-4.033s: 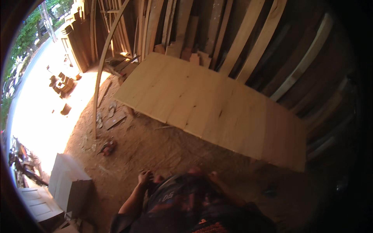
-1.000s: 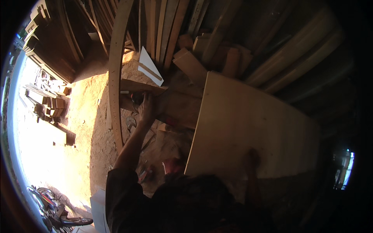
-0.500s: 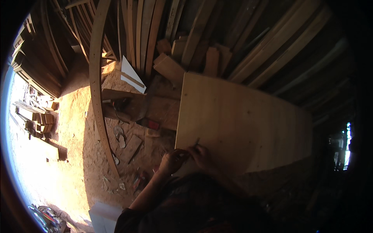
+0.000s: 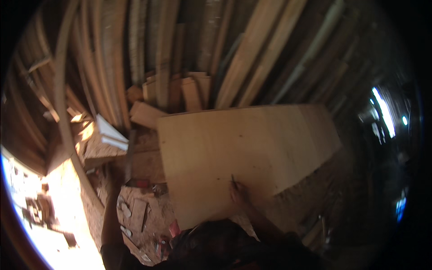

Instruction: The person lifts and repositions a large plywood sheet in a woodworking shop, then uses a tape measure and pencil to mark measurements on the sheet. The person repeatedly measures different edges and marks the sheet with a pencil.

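While the left hand (image 4: 118, 176) is stretched toward the scrap-strewn floor (image 4: 139, 211), its fingers too dim to be judged open or closed, a pencil (image 4: 233, 179) is pinched in the right hand (image 4: 238, 194) on the plywood sheet (image 4: 243, 153). Marking seems underway; a steady line is called for next.

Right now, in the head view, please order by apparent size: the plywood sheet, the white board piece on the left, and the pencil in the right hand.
1. plywood sheet, by far the largest
2. white board piece
3. pencil, only a thin sliver above the right hand
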Demonstrator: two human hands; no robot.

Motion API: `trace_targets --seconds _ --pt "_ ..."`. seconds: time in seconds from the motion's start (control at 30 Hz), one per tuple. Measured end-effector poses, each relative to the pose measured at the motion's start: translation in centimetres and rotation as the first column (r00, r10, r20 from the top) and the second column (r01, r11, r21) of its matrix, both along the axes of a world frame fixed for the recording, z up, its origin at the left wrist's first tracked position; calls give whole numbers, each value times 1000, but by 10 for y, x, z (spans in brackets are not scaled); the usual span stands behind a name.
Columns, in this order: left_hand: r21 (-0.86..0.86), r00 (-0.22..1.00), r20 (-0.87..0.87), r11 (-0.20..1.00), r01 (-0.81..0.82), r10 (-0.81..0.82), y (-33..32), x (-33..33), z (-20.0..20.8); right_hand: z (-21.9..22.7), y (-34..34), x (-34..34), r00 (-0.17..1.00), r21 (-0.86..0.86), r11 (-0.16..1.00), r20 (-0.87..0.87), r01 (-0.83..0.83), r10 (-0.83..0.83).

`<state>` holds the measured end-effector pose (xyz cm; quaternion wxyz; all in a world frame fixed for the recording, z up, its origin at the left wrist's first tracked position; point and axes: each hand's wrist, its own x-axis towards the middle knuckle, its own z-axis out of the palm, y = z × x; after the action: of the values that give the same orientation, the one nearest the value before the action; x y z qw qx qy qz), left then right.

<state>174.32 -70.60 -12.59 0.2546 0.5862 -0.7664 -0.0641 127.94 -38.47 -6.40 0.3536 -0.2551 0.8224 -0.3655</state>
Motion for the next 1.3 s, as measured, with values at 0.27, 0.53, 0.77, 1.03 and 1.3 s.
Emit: trace_targets --seconds 0.27,0.53,0.77,1.03,1.3 --pt "213 994 93 974 -78 59 -26 25 -3 15 -9 -7 990 31 1000 139 3 -7" --pt "414 857 -383 894 -174 344 -12 13 1 6 -9 -11 985 21 998 158 -66 62" --pt "478 -182 -799 789 387 573 157 -20 -16 4 -7 -14 952 -49 991 274 -127 135" --pt "485 167 -873 848 215 457 364 -154 88 -7 -15 -41 708 -143 811 420 -567 568" --pt "386 841 -379 892 -236 387 457 -286 138 43 3 -21 105 -249 242 463 -938 880"
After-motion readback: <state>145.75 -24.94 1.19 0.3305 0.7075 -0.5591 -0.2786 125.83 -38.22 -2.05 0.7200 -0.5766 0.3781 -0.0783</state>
